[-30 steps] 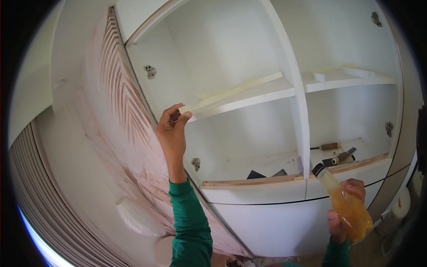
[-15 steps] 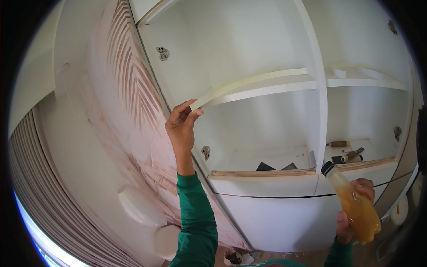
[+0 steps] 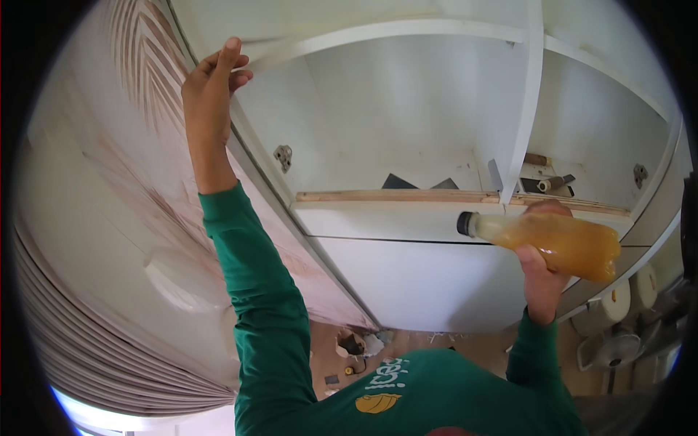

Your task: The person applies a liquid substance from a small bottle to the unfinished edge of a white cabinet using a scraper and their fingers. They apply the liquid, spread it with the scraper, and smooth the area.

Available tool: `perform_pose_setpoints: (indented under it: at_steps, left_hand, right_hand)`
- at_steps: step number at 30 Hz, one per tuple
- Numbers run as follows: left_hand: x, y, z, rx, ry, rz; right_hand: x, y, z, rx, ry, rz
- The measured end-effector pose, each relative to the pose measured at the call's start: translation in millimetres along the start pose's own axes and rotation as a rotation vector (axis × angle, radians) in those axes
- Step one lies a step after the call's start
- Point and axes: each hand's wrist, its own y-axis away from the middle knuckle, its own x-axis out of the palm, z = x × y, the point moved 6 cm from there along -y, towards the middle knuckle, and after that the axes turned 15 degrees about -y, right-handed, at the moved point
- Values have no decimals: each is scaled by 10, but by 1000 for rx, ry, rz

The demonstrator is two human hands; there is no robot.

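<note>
High at the left, my left hand point(image 3: 209, 98) pinches the end of a thin pale edging strip point(image 3: 267, 49), blurred near the fingers. The strip runs toward the front edge of the white cabinet shelf point(image 3: 414, 30); where it meets the shelf I cannot tell. My right hand point(image 3: 544, 283) is wrapped round a clear plastic bottle point(image 3: 571, 243) of cloudy yellow-orange liquid. The bottle lies nearly level in front of the lower cabinet panel, its black cap point(image 3: 465, 223) on and pointing left.
An upright divider point(image 3: 525, 109) splits the open cabinet. Dark flat pieces point(image 3: 398, 182) lie in the left bay, and tools with brown handles point(image 3: 556, 183) in the right. A metal hinge plate point(image 3: 283, 156) is on the left side wall. A fan point(image 3: 618, 349) stands at lower right.
My left hand has moved up and left in the picture with the strip's end. The bottle has tipped from slanting to nearly level and sits higher in view. The view has tilted downward.
</note>
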Motion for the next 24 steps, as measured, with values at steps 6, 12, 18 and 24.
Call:
perform_pose_setpoints:
  at_steps: [6, 12, 18, 24]
  left_hand:
    - [-10, 32, 7, 37, -38, 55]
    - [-171, 313, 45, 59, -113, -32]
    - [-61, 1354, 73, -1, -176, 43]
    - [-78, 2541, 772, -130, -38, 48]
  right_hand:
    - [343, -39, -115, 38, 140, 54]
    - [536, -119, -243, 120, 35, 31]
    - [786, -565, -364, 167, 108, 146]
    - [1428, -841, -746, 226, 3, 312]
